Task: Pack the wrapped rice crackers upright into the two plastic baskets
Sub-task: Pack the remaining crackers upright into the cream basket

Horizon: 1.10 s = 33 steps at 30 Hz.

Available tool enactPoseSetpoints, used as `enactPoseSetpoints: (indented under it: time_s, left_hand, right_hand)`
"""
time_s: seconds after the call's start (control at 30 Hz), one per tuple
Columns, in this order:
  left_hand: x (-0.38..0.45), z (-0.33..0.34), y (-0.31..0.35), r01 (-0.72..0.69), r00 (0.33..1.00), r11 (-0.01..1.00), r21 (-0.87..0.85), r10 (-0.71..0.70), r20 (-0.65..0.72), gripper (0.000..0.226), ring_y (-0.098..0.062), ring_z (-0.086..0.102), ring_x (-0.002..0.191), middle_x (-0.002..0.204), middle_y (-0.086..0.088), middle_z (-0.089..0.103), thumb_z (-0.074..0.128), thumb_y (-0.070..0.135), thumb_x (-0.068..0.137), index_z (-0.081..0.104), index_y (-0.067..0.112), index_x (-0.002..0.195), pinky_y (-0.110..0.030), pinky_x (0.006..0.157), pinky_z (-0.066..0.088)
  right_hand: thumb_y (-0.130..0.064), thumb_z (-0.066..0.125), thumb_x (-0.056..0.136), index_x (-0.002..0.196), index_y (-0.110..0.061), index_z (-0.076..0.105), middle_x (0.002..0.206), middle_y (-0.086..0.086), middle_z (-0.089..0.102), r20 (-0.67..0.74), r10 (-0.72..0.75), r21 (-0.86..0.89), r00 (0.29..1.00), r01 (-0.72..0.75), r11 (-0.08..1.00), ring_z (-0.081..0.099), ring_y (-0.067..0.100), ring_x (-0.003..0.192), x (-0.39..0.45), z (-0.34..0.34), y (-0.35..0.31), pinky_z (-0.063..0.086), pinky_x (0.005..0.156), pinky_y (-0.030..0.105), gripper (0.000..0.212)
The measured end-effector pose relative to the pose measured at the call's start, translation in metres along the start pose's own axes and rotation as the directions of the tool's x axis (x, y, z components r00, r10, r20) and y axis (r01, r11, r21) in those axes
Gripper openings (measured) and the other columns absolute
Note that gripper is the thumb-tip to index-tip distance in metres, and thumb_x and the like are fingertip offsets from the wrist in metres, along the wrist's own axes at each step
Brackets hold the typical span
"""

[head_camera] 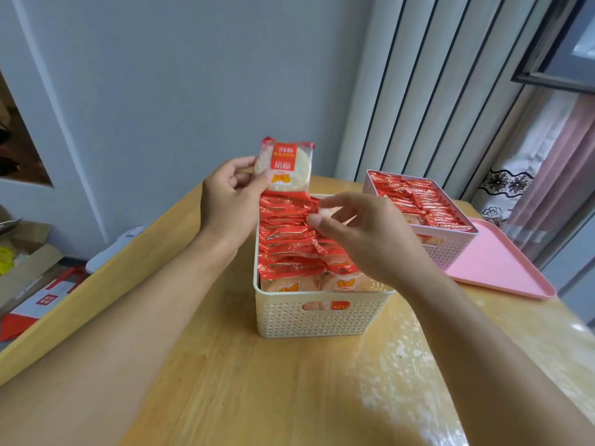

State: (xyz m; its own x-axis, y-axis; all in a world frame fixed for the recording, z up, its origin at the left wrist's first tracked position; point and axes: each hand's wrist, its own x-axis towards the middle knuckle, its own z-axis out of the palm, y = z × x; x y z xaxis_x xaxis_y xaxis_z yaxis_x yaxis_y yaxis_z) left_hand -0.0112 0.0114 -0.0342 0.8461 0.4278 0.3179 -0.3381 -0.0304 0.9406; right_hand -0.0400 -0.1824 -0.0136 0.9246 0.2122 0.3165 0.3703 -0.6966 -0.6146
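A cream plastic basket [317, 317] stands mid-table, filled with upright red-wrapped rice crackers [289, 246]. My left hand [230, 201] pinches one wrapped rice cracker [285, 165] by its lower left edge and holds it up above the basket's far end, label upside down. My right hand [367, 233] hovers over the basket's right side with fingers loosely curled, holding nothing. A pink basket [450, 249] at the back right is also packed with upright crackers [425, 201].
The pink basket sits on a pink tray [502, 268] at the table's right edge. The wooden table [257, 381] meets a grey wall behind. Cardboard boxes and red bags [35, 294] lie on the floor to the left.
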Motion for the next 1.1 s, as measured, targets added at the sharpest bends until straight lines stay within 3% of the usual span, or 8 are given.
enactPoseSetpoints:
  time_s: [0.1, 0.23, 0.33, 0.43, 0.57, 0.8, 0.87, 1.1]
  left_hand:
    - [-0.012, 0.007, 0.015, -0.008, 0.996, 0.994, -0.112, 0.018, 0.088, 0.031, -0.011, 0.076, 0.084, 0.099, -0.001, 0.078, 0.076, 0.020, 0.089, 0.068, 0.010, 0.117, -0.027, 0.071, 0.060]
    - [-0.025, 0.014, 0.017, -0.126, 0.964, 0.991, 0.039, 0.113, 0.239, 0.030, -0.016, 0.076, 0.088, 0.095, -0.002, 0.078, 0.076, 0.026, 0.089, 0.067, 0.014, 0.115, -0.045, 0.088, 0.059]
    - [-0.023, 0.009, 0.012, -0.267, 0.898, 0.940, 0.213, 0.162, 0.410, 0.022, -0.007, 0.071, 0.092, 0.096, 0.008, 0.075, 0.077, 0.034, 0.087, 0.070, 0.026, 0.106, -0.037, 0.088, 0.056]
    - [-0.015, -0.002, 0.010, -0.363, 0.736, 0.839, 0.405, -0.009, 0.677, 0.043, 0.000, 0.054, 0.120, 0.116, 0.029, 0.060, 0.082, 0.053, 0.075, 0.065, 0.046, 0.113, -0.031, 0.105, 0.044]
    - [-0.010, -0.013, 0.006, -0.430, 0.566, 0.711, 0.556, -0.267, 0.780, 0.089, -0.003, 0.001, 0.153, 0.162, 0.024, 0.018, 0.081, 0.061, 0.068, 0.030, 0.062, 0.140, -0.040, 0.126, 0.013]
    - [-0.008, -0.014, 0.003, -0.619, 0.461, 0.501, 0.605, -0.392, 0.796, 0.113, -0.002, -0.031, 0.147, 0.162, 0.027, -0.024, 0.078, 0.047, 0.080, -0.011, 0.061, 0.148, -0.045, 0.126, -0.005]
    - [-0.009, -0.014, 0.003, -0.654, 0.452, 0.452, 0.606, -0.408, 0.793, 0.118, -0.006, -0.033, 0.147, 0.162, 0.023, -0.028, 0.078, 0.050, 0.079, -0.016, 0.055, 0.151, -0.045, 0.126, -0.007]
    - [-0.017, -0.005, 0.003, -0.576, 0.554, 0.390, 0.718, -0.460, 0.694, 0.121, -0.015, -0.026, 0.151, 0.166, 0.011, -0.024, 0.078, 0.033, 0.083, -0.019, 0.045, 0.154, -0.037, 0.125, -0.012]
  right_hand:
    - [-0.064, 0.064, 0.084, 0.123, -0.028, 0.064, 0.101, -0.009, 0.074, 0.046, 0.059, 0.237, 0.997, -0.068, 0.969, 0.073, 0.003, 0.081, -0.001, -0.003, -0.005, 0.060, 0.066, 0.029, 0.054]
    - [-0.038, 0.067, 0.095, 0.111, -0.018, 0.067, 0.099, 0.000, 0.075, -0.147, -0.002, 0.388, 0.989, 0.059, 0.920, 0.074, 0.016, 0.086, -0.002, -0.005, -0.010, 0.062, 0.076, 0.047, 0.026]
    - [-0.017, 0.072, 0.092, 0.101, -0.012, 0.066, 0.090, 0.003, 0.075, -0.284, 0.087, 0.596, 0.955, 0.104, 0.796, 0.075, 0.018, 0.079, -0.002, -0.019, -0.012, 0.060, 0.067, 0.035, 0.013]
    - [-0.004, 0.073, 0.087, 0.093, -0.015, 0.069, 0.085, 0.000, 0.076, -0.218, 0.112, 0.715, 0.969, 0.081, 0.695, 0.073, 0.011, 0.074, -0.001, -0.043, -0.009, 0.053, 0.061, 0.023, 0.013]
    - [-0.007, 0.072, 0.087, 0.098, -0.026, 0.072, 0.086, -0.008, 0.077, 0.106, 0.071, 0.438, 0.992, -0.111, 0.892, 0.073, 0.002, 0.078, -0.006, -0.065, -0.002, 0.054, 0.068, 0.018, 0.022]
    - [-0.020, 0.084, 0.079, 0.100, -0.029, 0.063, 0.105, -0.017, 0.068, 0.347, 0.061, -0.198, 0.936, 0.009, 0.980, 0.068, 0.010, 0.094, -0.004, -0.043, 0.001, 0.059, 0.075, 0.029, 0.031]
    - [-0.026, 0.086, 0.077, 0.096, -0.032, 0.064, 0.096, -0.016, 0.066, 0.361, 0.091, -0.365, 0.928, 0.051, 0.930, 0.062, 0.004, 0.081, -0.005, -0.031, 0.003, 0.046, 0.060, 0.016, 0.030]
    - [-0.036, 0.082, 0.081, 0.088, -0.032, 0.066, 0.082, -0.011, 0.057, 0.371, 0.127, -0.572, 0.920, 0.118, 0.812, 0.044, 0.004, 0.064, -0.003, -0.017, 0.002, 0.033, 0.049, 0.021, 0.017]
